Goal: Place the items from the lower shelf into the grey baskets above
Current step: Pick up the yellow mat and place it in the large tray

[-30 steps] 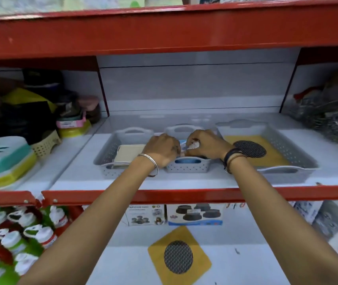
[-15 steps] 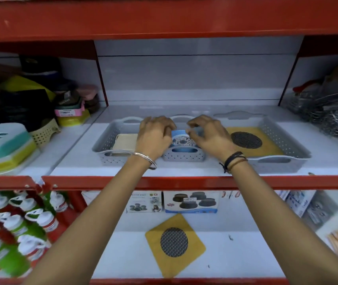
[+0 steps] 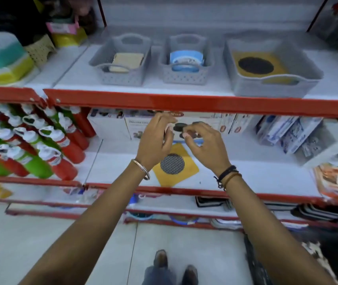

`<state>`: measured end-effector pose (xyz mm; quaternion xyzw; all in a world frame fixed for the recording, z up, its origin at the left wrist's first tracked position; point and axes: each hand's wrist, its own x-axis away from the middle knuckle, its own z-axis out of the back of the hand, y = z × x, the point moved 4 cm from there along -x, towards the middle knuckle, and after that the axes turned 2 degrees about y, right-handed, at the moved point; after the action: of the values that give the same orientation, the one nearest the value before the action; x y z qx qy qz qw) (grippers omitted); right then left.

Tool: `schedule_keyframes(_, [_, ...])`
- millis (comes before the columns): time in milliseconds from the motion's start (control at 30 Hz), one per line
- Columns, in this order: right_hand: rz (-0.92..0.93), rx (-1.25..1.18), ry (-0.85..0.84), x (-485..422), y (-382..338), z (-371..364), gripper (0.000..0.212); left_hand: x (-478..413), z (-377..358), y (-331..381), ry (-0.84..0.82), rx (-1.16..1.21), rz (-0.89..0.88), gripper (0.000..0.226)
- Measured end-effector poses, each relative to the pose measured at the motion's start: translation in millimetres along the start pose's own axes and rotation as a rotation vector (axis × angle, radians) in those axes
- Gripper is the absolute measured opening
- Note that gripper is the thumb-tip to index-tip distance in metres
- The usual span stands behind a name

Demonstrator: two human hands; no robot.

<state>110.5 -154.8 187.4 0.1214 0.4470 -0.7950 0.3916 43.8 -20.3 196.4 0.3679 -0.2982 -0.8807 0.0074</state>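
Three grey baskets stand on the upper shelf: the left basket (image 3: pixel 104 64) holds a cream box, the middle basket (image 3: pixel 165 68) a blue-and-white box, the large right basket (image 3: pixel 246 87) a yellow mat with a black mesh disc. On the lower shelf lie a yellow mesh mat (image 3: pixel 186 149) and, behind it, a box picturing black pans (image 3: pixel 203 125). My left hand (image 3: pixel 155 145) and right hand (image 3: pixel 202 146) hover side by side in front of that box, fingers apart, holding nothing.
Red and green bottles (image 3: pixel 40 145) fill the lower shelf's left. White boxes (image 3: pixel 287 132) stand at its right. Coloured plastic containers (image 3: pixel 3 56) sit upper left. The red shelf rail (image 3: pixel 246 105) runs just above my hands. My shoes (image 3: pixel 174 266) show on the tiled floor.
Both hands left the middle basket, with the blue box staying inside, and dropped to the lower shelf. The view tilted down.
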Motion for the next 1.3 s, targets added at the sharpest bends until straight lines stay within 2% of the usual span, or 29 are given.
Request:
schedule_keyframes(100, [-0.221, 0.038, -0.107, 26, 38, -32, 0.017, 35, -30, -42, -0.165, -0.065, 0.195, 0.026])
schedule_keyframes(200, [-0.379, 0.067, -0.192, 48, 74, -57, 0.02, 75, -62, -89, -0.397, -0.169, 0.561, 0.044])
schedule_keyframes(267, [-0.487, 0.135, -0.294, 59, 98, -75, 0.032, 104, -80, -113, -0.56, -0.242, 0.85, 0.052])
schedule_keyframes(333, [-0.609, 0.227, -0.434, 70, 121, -93, 0.05, 127, -91, -126, -0.649, -0.287, 0.987, 0.048])
schedule_keyframes(400, [-0.728, 0.28, -0.552, 81, 137, -111, 0.064, 138, -98, -133, -0.646, -0.316, 1.008, 0.042])
schedule_keyframes(467, [-0.768, 0.307, -0.576, 85, 142, -125, 0.063, 138, -102, -135, -0.578, -0.271, 1.085, 0.041])
schedule_keyframes(533, [-0.822, 0.347, -0.517, 81, 144, -132, 0.053, 133, -107, -139, -0.481, -0.102, 1.303, 0.048])
schedule_keyframes(600, [-0.98, 0.38, -0.462, 77, 148, -129, 0.045, 128, -110, -144, -0.387, 0.061, 1.487, 0.058])
schedule_keyframes(667, [-1.137, 0.347, -0.426, 76, 153, -123, 0.042, 123, -109, -146, -0.323, 0.252, 1.551, 0.06])
schedule_keyframes(733, [-1.19, 0.225, -0.349, 79, 155, -117, 0.039, 122, -102, -141, -0.304, 0.407, 1.528, 0.059])
schedule_keyframes(800, [-1.173, 0.058, -0.234, 82, 149, -108, 0.028, 126, -93, -133, -0.351, 0.368, 1.411, 0.049])
schedule_keyframes(867, [-1.092, -0.128, -0.13, 85, 136, -96, 0.018, 131, -82, -121, -0.359, 0.346, 1.286, 0.039])
schedule_keyframes(933, [-1.002, -0.271, -0.067, 89, 114, -80, 0.017, 135, -70, -105, -0.295, 0.373, 1.152, 0.041])
schedule_keyframes(1067, [-0.76, -0.358, -0.074, 92, 79, -51, 0.02, 137, -36, -69, -0.053, 0.434, 0.876, 0.046])
schedule_keyframes(1167, [-0.583, -0.339, -0.053, 87, 55, -29, 0.021, 136, -10, -46, 0.054, 0.485, 0.667, 0.047])
schedule_keyframes(1300, [-0.339, -0.302, 0.057, 67, 15, 3, 0.017, 110, 21, -14, 0.167, 0.432, 0.432, 0.043])
